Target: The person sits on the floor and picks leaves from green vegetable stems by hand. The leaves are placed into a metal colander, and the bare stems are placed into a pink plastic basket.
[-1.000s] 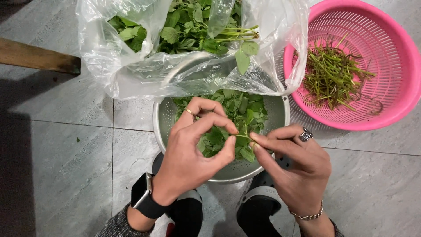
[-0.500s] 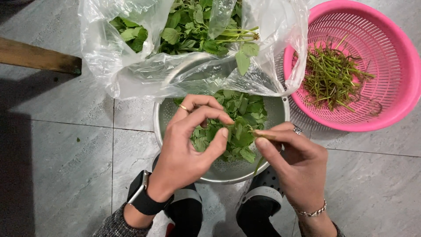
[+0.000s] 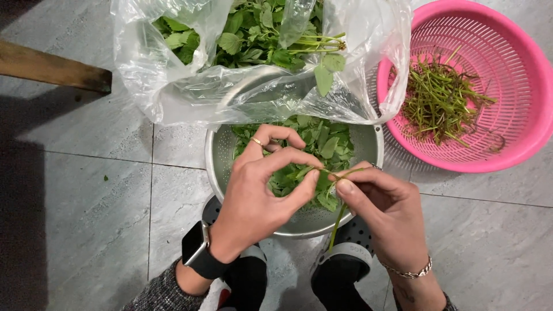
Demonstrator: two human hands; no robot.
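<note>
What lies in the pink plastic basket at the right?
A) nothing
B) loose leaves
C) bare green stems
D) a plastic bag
C: the pink plastic basket holds a pile of bare green stems, while the plucked leaves lie in the round metal colander.

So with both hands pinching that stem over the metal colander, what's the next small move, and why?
Probably the left hand should pull the leaves off the stem and let them fall into the metal colander, which already holds loose leaves. The right hand pinches the stem's top, its bare lower part hanging down. Stripped stems lie in the pink basket.
</note>
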